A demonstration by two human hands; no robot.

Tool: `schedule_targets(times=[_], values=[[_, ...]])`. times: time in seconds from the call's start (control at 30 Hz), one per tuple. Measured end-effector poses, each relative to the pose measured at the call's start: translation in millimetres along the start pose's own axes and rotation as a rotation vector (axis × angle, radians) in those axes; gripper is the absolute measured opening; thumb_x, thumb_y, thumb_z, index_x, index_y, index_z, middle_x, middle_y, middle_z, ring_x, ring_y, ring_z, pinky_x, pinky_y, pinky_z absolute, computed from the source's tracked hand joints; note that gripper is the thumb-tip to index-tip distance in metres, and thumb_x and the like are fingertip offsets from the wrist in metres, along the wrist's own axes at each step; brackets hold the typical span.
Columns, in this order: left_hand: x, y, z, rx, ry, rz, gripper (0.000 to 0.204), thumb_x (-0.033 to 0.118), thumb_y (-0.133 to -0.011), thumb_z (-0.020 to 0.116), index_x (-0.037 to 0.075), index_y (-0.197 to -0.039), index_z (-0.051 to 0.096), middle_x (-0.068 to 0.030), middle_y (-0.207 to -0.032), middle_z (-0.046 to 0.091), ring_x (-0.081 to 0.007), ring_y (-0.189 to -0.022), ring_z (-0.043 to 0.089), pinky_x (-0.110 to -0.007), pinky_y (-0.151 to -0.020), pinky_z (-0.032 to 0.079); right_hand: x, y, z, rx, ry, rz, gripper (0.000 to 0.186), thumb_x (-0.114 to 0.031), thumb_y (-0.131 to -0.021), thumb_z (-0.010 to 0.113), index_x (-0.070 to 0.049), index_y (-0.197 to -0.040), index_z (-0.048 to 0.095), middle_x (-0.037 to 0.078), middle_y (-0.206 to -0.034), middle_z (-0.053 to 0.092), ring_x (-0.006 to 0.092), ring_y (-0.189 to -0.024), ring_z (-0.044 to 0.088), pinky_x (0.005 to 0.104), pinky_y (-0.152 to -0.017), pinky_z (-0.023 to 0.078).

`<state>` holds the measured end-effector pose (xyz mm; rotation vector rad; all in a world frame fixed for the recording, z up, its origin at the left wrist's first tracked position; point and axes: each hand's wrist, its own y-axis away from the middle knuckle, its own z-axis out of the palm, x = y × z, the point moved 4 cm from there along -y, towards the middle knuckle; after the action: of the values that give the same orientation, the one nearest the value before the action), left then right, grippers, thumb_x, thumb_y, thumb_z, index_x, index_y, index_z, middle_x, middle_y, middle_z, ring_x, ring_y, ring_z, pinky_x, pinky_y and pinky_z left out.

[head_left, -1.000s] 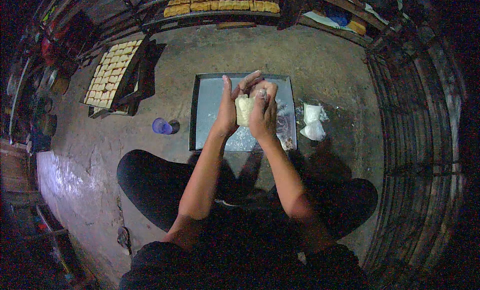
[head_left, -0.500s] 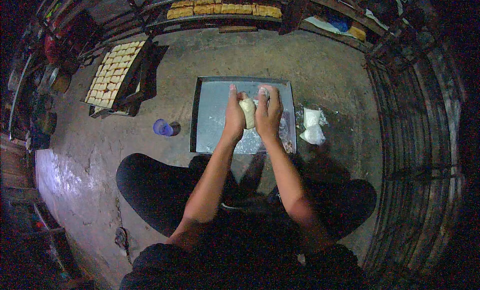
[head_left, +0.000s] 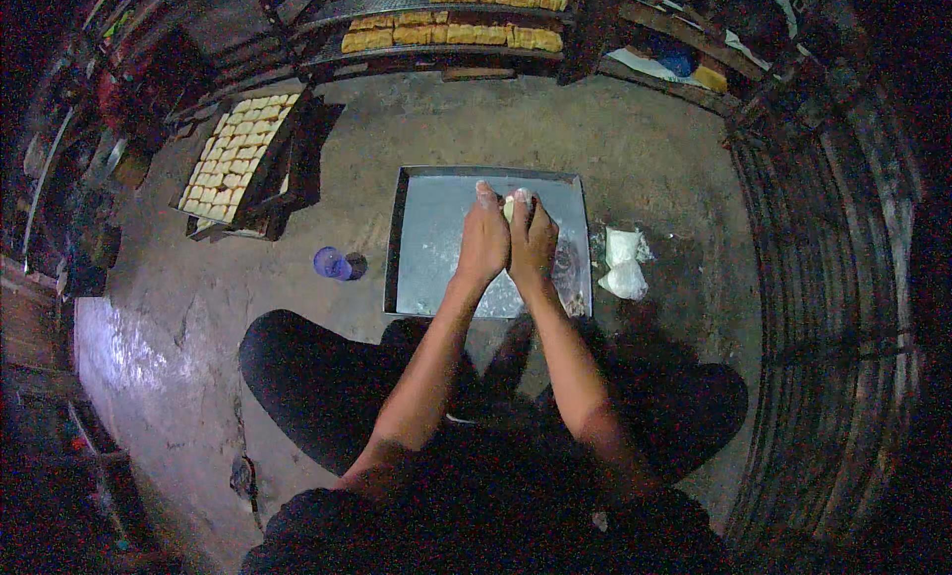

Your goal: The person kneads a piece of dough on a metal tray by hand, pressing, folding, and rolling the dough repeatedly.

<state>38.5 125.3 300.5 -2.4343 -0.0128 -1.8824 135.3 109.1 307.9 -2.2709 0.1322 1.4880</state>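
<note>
My left hand and my right hand are pressed side by side over a shallow metal tray on the floor. Between them is a piece of pale dough; only a small bit shows near the thumbs, the rest being covered by my palms. Both hands are closed around it, thumbs pointing away from me. White flour dusts the bottom of the tray and my fingertips.
Right of the tray lies a tied plastic bag of white flour. A purplish cup stands to its left. Farther left, a tray of dough pieces rests on a stack. Shelves at the back hold baked bread; dark slats line the right.
My hands have come together over the dough, which was largely visible between them before and is now mostly hidden. The whole view has shifted slightly.
</note>
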Motion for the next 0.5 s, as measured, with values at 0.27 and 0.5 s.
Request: schedule_targets(times=[0.27,0.5], values=[[-11,-8,-9,0.043,-0.187,0.121,0.048,0.030,-0.102,0.036,-0.006,-0.081,0.058,-0.0313,-0.077,0.059,-0.0500,-0.072,0.057,-0.053,-0.066,0.044,22,-3,14,-0.075,0.171,0.013,0.043,-0.037,-0.097,0.052,0.002,-0.080,0.063,0.024,-0.075,0.065,0.0428,-0.071,0.064,0.0512,-0.068,0.048],[-16,-6,-7,0.104,-0.117,0.102,0.046,0.028,-0.100,0.042,-0.006,-0.076,0.058,-0.0289,-0.071,0.059,-0.0458,-0.066,0.059,-0.050,-0.061,0.044,30,-19,4,-0.074,0.171,-0.021,0.047,-0.038,-0.096,0.054,0.001,-0.071,0.061,0.024,-0.067,0.062,0.0409,-0.061,0.061,0.0474,-0.058,0.045]])
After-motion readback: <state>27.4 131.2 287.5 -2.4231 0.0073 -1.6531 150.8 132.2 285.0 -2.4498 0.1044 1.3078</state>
